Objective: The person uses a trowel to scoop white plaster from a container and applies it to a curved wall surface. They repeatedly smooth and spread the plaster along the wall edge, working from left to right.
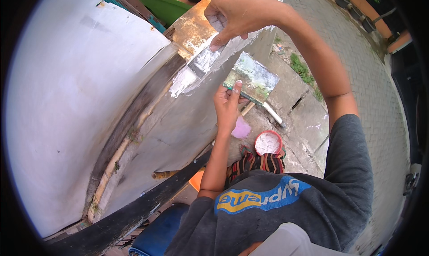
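Note:
My right hand (239, 17) reaches across to the wall's top corner and grips a putty knife (206, 61). Its flat blade is smeared white and lies against the wet white putty (181, 82) along the edge. Lower down, my left hand (229, 106) holds a flat rectangular putty board (254, 75) by its green edge, thumb on top. White and greyish putty coats much of the board's face. From beneath the board's lower corner a white handle (273, 114) sticks out; what it belongs to is hidden.
A red-rimmed tub (268, 143) of white paste stands by my striped-clothed legs. A dark beam (129, 211) slants across the lower left, near a blue seat-like object (158, 231). The rough wall (165, 135) borders my left; paving (371, 99) lies right, with potted plants (355, 12) beyond.

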### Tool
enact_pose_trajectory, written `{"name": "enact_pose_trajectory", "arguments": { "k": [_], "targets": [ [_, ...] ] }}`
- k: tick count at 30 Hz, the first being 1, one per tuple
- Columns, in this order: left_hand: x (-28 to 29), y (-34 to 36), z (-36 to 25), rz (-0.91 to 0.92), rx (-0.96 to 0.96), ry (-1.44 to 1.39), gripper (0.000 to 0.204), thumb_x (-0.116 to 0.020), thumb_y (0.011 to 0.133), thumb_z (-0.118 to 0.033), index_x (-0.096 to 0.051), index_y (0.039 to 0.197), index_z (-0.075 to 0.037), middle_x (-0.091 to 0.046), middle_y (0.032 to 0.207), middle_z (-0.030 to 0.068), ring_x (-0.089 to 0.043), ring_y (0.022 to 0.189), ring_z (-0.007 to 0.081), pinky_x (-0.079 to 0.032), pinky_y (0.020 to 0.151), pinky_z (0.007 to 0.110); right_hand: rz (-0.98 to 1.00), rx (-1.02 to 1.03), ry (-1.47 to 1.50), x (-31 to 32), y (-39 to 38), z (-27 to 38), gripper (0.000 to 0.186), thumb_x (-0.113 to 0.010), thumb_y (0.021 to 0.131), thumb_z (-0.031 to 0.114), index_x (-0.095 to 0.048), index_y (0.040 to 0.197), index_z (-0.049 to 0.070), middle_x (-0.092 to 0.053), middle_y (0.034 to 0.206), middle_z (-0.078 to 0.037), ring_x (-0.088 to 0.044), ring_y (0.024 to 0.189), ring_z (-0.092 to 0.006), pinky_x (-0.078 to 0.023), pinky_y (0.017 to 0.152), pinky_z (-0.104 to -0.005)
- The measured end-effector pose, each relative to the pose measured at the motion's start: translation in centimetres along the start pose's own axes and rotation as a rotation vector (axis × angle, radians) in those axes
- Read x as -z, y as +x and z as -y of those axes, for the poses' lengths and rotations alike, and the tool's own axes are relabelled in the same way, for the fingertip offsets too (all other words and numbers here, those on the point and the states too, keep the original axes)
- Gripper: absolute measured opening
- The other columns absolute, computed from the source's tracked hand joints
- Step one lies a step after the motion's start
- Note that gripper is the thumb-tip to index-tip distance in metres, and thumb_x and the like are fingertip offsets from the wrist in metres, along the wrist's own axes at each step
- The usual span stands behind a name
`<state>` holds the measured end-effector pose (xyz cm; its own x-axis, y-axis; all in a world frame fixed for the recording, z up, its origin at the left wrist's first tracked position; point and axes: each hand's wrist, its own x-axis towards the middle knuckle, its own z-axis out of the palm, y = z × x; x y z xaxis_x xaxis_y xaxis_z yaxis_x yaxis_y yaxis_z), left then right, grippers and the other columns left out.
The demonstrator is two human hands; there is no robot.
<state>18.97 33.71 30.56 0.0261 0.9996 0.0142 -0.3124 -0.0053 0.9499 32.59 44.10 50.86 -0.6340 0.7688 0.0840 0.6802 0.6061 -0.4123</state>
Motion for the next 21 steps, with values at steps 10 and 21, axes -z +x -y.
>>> {"name": "enact_pose_trajectory", "arguments": {
  "k": [10, 21],
  "targets": [
    [-1.6, -0.3, 0.4, 0.028, 0.005, -0.024, 0.019, -0.062, 0.095, -0.019, -0.061, 0.097, -0.001, -0.064, 0.077, 0.003, -0.062, 0.067, 0.0067, -0.057, 0.058, 0.024, -0.062, -0.182, -0.007, 2.6, -3.5, -4.3, 0.038, -0.081, 0.068, 0.029, -0.06, 0.069, -0.003, -0.062, 0.059, -0.012, -0.062, 0.052, -0.02, -0.047, 0.051, -0.0337],
    [-1.2, -0.2, 0.5, 0.027, 0.006, -0.012, 0.02, -0.062, 0.095, -0.02, -0.061, 0.096, -0.001, -0.063, 0.076, 0.0021, -0.061, 0.067, 0.0066, -0.057, 0.057, 0.023, -0.128, 0.023, -0.107, 0.3, -0.8, -3.8, 0.042, -0.08, 0.065, 0.032, -0.063, 0.076, -0.005, -0.063, 0.065, -0.016, -0.063, 0.062, -0.0266, -0.048, 0.059, -0.0371]
  ]
}}
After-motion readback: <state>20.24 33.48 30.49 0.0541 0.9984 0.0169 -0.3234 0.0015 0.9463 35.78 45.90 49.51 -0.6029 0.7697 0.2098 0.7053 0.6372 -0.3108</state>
